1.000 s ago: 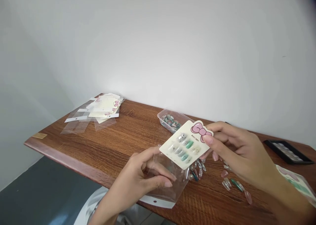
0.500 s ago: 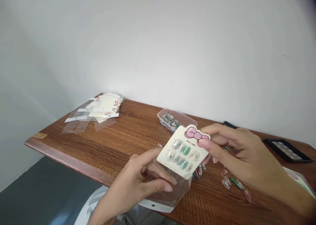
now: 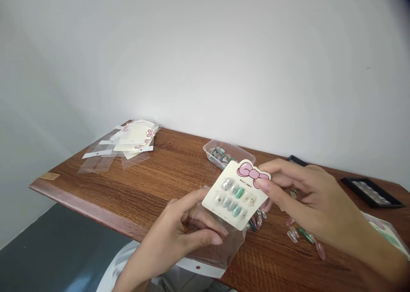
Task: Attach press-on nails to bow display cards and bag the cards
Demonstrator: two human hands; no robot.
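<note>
My right hand (image 3: pixel 301 194) pinches a cream card (image 3: pixel 221 211) by its pink bow-shaped top, thumb in front. Two rows of press-on nails (image 3: pixel 236 211), pale, silvery and green, are fixed to the card, which tilts to the right. A clear plastic bag (image 3: pixel 221 245) with a white holed strip is in my left hand (image 3: pixel 182 236), its fingers curled at the bag and its thumb stretched along it. The card's lower edge overlaps the bag; I cannot tell whether it sits inside.
At the far left lies a pile of cream cards and clear bags (image 3: pixel 134 138). A clear plastic tub (image 3: pixel 245 153) of loose nails stands near the wall. More loose nails (image 3: pixel 304 234) lie at right, with a black tray (image 3: pixel 373 194) and a bagged card (image 3: pixel 389 232).
The view has shifted slightly. The card is a little farther left and higher in the picture; both hands keep their holds.
</note>
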